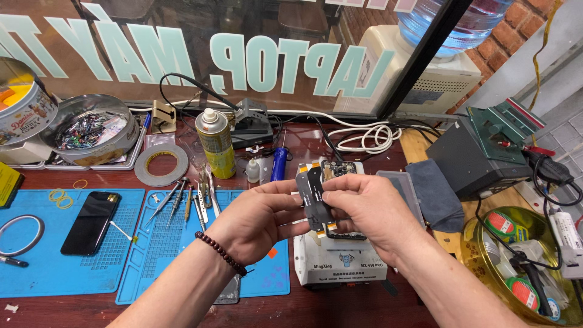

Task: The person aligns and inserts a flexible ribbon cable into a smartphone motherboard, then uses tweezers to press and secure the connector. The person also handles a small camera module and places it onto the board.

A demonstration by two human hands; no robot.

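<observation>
- Right, both my hands, left hand point(258, 218) and right hand point(364, 209), have fingers pinched on two dark flex cables point(316, 195).
- Risk, I judge: twisting creases them, or they drop onto the white heating station point(340, 264) just below.

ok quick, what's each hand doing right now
Left hand: closed, pinching a dark flex cable with orange ends.
Right hand: closed, pinching a second flex cable beside the first.

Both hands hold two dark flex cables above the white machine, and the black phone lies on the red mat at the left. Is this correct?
Not quite: the mat is blue, not red. The head view shows the black phone lying on it, while the left hand and right hand hold the flex cables above the white machine.
</observation>
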